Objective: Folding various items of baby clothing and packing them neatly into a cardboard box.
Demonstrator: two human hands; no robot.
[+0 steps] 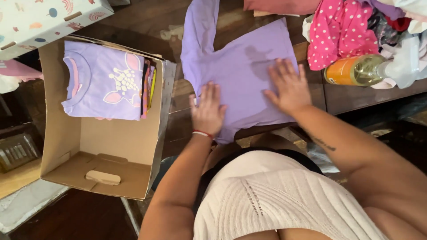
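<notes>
Dark wooden table (147, 18): left hand (207, 111) and right hand (288, 86) press flat, fingers spread, on lilac shirt (242, 62), right of box (111, 160).

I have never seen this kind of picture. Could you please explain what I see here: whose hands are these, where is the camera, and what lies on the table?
There is one picture, taken by a camera on a person's head, looking down. The two hands are that person's own. The left hand and the right hand both lie flat, fingers spread, on a plain purple shirt spread over a dark wooden table. Neither hand grips anything. To the left stands an open cardboard box holding folded clothes, with a purple printed shirt on top. To the right are a heap of clothes, some pink with white dots, and a bottle lying on its side.
</notes>
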